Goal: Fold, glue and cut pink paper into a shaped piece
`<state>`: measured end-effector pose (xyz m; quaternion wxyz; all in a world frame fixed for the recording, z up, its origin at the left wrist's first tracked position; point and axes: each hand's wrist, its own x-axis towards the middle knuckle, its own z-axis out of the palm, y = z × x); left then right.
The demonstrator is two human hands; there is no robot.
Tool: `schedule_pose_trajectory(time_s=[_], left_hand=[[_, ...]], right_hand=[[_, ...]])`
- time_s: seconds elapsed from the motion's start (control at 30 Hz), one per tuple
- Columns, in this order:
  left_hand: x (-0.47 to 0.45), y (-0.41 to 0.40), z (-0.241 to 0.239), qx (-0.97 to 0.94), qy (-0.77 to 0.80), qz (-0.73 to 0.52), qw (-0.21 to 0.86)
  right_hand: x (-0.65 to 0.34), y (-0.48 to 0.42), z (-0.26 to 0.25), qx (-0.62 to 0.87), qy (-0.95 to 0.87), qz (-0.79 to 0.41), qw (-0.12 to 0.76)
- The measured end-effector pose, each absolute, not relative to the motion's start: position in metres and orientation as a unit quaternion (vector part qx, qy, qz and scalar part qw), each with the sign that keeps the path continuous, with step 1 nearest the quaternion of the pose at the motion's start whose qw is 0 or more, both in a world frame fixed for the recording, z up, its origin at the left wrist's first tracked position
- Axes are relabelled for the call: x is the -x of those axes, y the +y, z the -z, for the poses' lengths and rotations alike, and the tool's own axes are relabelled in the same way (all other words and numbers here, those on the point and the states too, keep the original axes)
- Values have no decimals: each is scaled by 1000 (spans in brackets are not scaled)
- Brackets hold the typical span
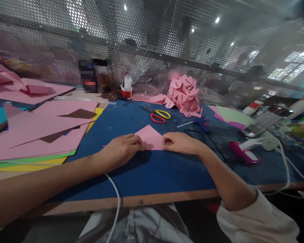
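Note:
A pink sheet of paper (152, 139), its visible part a triangle pointing away from me, lies on the blue table mat between my hands. My left hand (124, 148) grips its left side, thumb and fingers closed on the edge. On the right corner, my right hand (178, 142) pinches the paper with curled fingers. Both hands rest low on the mat, and they cover the paper's side corners. Just beyond the paper lie scissors (159, 116) with one red and one yellow handle.
Pink and coloured sheets (53, 135) are stacked at left. Behind the scissors stands a heap of dotted pink paper pieces (183, 92). A blue glue gun (202, 125) with its black cord and a magenta device (244, 153) lie at right. A white cable (116, 195) hangs over the front edge.

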<state>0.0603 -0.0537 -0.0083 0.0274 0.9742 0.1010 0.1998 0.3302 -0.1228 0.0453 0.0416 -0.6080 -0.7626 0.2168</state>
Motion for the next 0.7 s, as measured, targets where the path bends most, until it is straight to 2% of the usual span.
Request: schedule_pose_trajectory(time_s=[0.37,0.7], left_hand=[[-61,-51,10,-973,95,-209,24],[-60,-51,11,-972,100,-213,15]], right_hand=[[-344,-127,-57,621,-748,-235,-4],[-353,-125,-54,605,-756,-251,6]])
